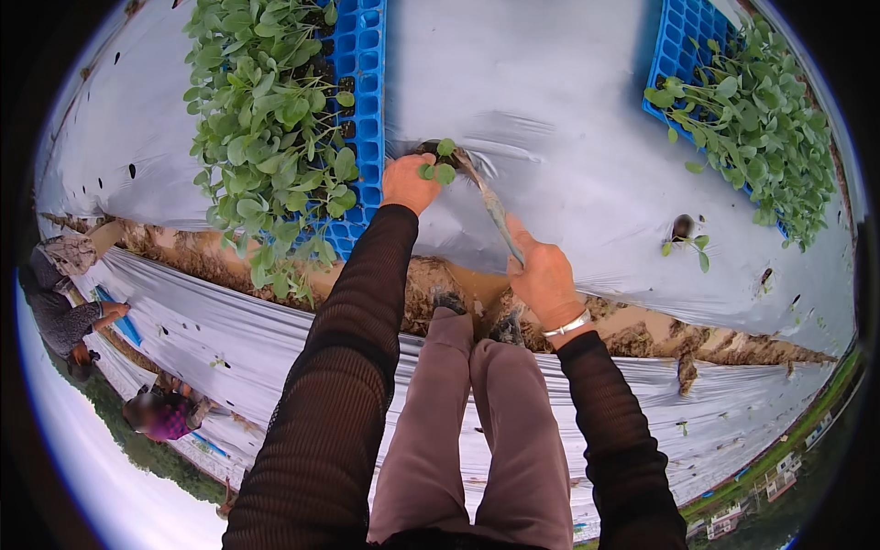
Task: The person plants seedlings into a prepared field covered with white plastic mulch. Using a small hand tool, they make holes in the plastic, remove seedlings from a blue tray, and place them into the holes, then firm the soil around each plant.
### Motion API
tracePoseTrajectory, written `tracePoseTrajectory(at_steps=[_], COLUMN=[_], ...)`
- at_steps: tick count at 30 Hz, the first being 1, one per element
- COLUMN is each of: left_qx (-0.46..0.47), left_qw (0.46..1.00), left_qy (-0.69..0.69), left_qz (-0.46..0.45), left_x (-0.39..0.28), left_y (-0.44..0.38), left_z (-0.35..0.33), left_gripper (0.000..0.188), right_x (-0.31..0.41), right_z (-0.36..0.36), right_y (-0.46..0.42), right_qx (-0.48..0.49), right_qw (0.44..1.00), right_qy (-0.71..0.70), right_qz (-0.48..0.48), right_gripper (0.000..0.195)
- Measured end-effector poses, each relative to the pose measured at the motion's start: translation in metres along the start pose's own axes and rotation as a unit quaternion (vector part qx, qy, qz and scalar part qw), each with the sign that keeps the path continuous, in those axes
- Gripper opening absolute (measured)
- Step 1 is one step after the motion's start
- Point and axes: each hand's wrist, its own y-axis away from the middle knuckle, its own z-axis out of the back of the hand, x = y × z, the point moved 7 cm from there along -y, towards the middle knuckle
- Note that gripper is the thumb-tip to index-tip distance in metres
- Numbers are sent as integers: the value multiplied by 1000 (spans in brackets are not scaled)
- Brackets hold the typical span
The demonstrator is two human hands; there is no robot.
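Note:
My left hand is at a hole in the silvery plastic mulch film, beside the blue seedling tray. Its fingers are around a small leafy seedling, whose stem is mostly hidden. In my right hand is the handle of a slim, soil-stained hand tool; its far end reaches into the same hole, so its tip is out of sight. The blue cell tray holds many green seedlings on its left part, while the cells along its right side have no plants.
Another blue tray with seedlings lies at the upper right. A planted seedling stands by a hole in the film. A muddy furrow runs past my feet. Two people bend over neighbouring rows at the left.

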Motion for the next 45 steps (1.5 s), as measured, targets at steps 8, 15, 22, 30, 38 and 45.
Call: tracePoseTrajectory(at_steps=[8, 15, 22, 30, 38, 45], left_qx=[-230, -305, -292, -178, -274, -136], left_qw=[946, 884, 889, 972, 929, 864], left_qy=[188, 304, 308, 99, 228, 442], left_qz=[133, 179, 169, 119, 97, 200], left_x=[12, 19, 31, 11, -14, -12], left_y=[19, 28, 23, 11, 65, 151], left_z=[13, 8, 8, 3, 16, -18], left_gripper=[28, 23, 22, 16, 41, 36], right_x=[-4, 10, -14, -16, 13, 19], right_z=[18, -11, 3, 7, 23, 28], right_y=[-6, 23, 13, 10, 40, 92], right_qx=[47, -6, -7, 11, -5, -78], right_qw=[997, 992, 994, 987, 1000, 990], right_qy=[56, 120, 84, 135, 17, -110], right_qz=[9, 33, 66, 90, -18, -47], right_gripper=[61, 65, 66, 70, 66, 57])
